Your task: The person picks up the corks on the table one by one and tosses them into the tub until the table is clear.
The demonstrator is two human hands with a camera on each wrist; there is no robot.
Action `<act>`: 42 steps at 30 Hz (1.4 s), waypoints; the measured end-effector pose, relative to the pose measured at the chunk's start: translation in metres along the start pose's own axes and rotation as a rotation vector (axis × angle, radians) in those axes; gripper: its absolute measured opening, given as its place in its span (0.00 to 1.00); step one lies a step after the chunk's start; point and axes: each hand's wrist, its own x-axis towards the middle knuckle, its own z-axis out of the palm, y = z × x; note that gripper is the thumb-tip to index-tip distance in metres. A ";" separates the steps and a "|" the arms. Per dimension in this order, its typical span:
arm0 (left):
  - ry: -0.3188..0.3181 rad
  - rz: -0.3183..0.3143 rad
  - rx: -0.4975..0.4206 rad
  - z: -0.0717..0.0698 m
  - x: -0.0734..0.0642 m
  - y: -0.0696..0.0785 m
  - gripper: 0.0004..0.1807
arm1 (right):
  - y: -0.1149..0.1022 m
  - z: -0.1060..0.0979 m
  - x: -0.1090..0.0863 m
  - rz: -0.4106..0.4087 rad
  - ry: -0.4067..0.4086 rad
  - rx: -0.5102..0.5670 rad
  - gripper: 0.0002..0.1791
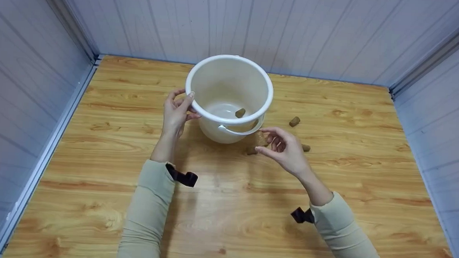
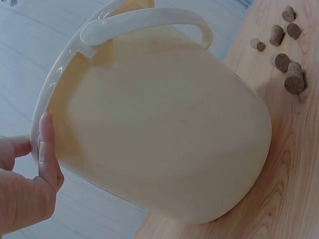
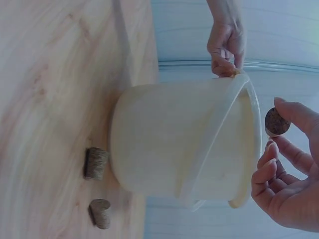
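Note:
A white plastic bucket (image 1: pixel 217 131) stands on the wooden floor, its handle (image 1: pixel 245 132) hanging down on the near right side. My left hand (image 1: pixel 173 114) grips the rim at the left, thumb on top and fingers outside. One cork (image 1: pixel 240 113) lies inside on the bottom. Between thumb and index finger, my right hand (image 1: pixel 290 152) pinches another cork (image 3: pixel 277 122), seen end-on in the right wrist view, beside the bucket's rim. The other fingers of that hand are curled.
Several loose corks (image 2: pixel 294 79) lie on the floor right of the bucket, among them one cork (image 1: pixel 294 121) farther back and another cork (image 1: pixel 306 148) beyond the right hand. Pale panel walls (image 1: pixel 305 34) enclose the wooden surface (image 1: pixel 217 207) at the back and sides.

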 end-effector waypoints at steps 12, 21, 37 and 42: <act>0.022 -0.021 0.017 0.001 0.001 0.001 0.20 | -0.010 -0.003 0.020 -0.053 0.017 0.033 0.20; 0.027 -0.019 0.004 0.000 0.000 0.001 0.19 | -0.017 0.000 0.039 -0.007 0.021 0.061 0.20; 0.017 -0.011 0.020 0.002 0.000 0.002 0.20 | -0.026 0.004 0.070 0.024 0.024 0.048 0.20; 0.024 -0.026 0.023 0.002 0.001 0.001 0.20 | -0.020 0.009 0.082 0.038 0.016 0.036 0.20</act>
